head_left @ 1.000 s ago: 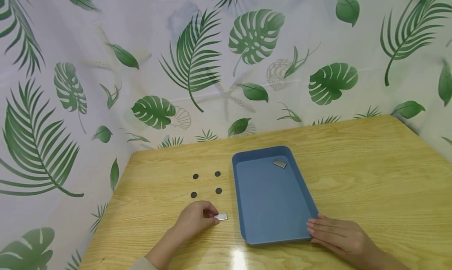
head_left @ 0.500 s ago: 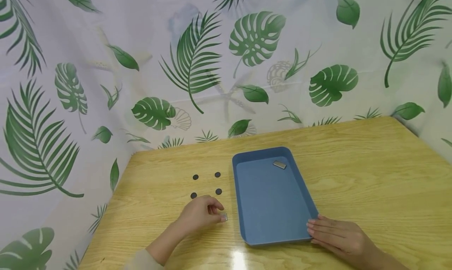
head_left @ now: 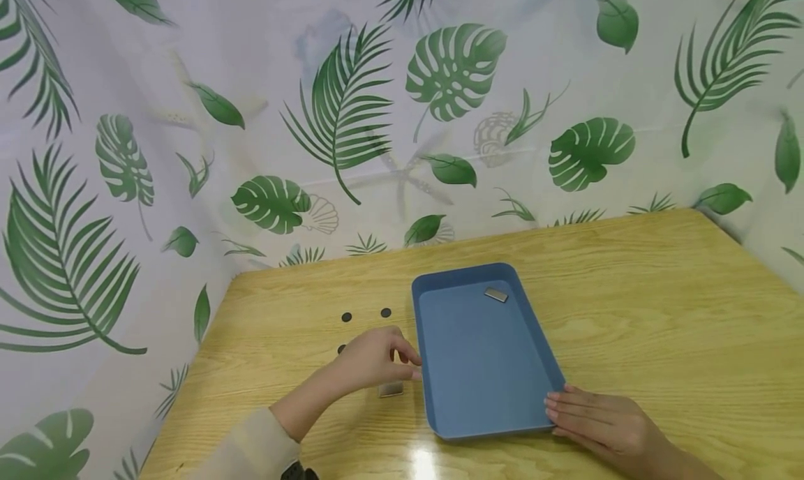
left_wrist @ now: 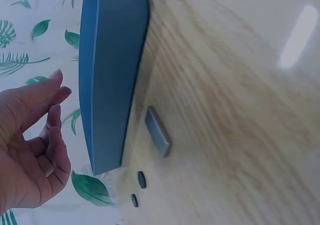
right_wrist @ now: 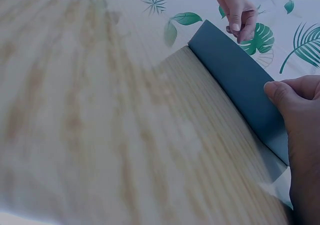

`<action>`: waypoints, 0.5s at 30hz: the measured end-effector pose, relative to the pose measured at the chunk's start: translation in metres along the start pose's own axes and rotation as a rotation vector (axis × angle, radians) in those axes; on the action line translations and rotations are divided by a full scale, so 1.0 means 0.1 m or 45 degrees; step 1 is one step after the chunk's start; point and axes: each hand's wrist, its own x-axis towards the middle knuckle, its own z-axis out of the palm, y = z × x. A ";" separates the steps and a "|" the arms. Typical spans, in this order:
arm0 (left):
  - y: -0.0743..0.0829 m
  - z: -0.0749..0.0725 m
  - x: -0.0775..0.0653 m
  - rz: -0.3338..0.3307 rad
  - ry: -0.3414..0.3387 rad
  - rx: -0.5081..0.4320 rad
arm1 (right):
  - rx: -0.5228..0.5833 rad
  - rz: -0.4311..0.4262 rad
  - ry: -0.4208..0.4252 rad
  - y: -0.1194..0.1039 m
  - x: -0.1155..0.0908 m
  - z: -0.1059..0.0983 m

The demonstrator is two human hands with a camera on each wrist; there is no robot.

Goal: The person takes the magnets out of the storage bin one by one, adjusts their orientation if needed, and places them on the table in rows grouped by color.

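A blue tray (head_left: 484,368) lies on the table, with a small flat metal block (head_left: 496,295) near its far right corner. My left hand (head_left: 377,358) is raised beside the tray's left wall. Its fingers (left_wrist: 52,135) are loosely bent, and nothing shows between them in the left wrist view. Below this hand a second metal block (left_wrist: 158,131) rests on the table; the hand partly covers it in the head view. My right hand (head_left: 606,424) holds the tray's near right corner, its thumb (right_wrist: 277,92) at the rim and its fingertips over the wall.
Left of the tray lie several black discs (head_left: 347,317), some hidden behind the left hand in the head view. A leaf-patterned sheet (head_left: 339,117) hangs along the back and left of the wooden table (head_left: 641,312).
My left hand has let go of the metal block on the table and moved right and up toward the tray's left wall. The right hand and the tray have stayed put.
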 end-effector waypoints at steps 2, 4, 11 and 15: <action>0.06 -0.02 0.04 0.034 -0.037 0.000 | -0.001 -0.002 0.003 0.00 0.00 0.00; 0.11 -0.02 0.07 0.062 -0.088 -0.025 | -0.003 -0.004 0.001 -0.01 -0.01 0.00; 0.26 -0.01 0.20 0.123 -0.226 -0.028 | -0.026 -0.031 0.005 -0.01 -0.02 0.01; 0.33 -0.03 0.34 0.140 -0.277 -0.059 | -0.038 -0.037 0.005 -0.01 -0.04 0.01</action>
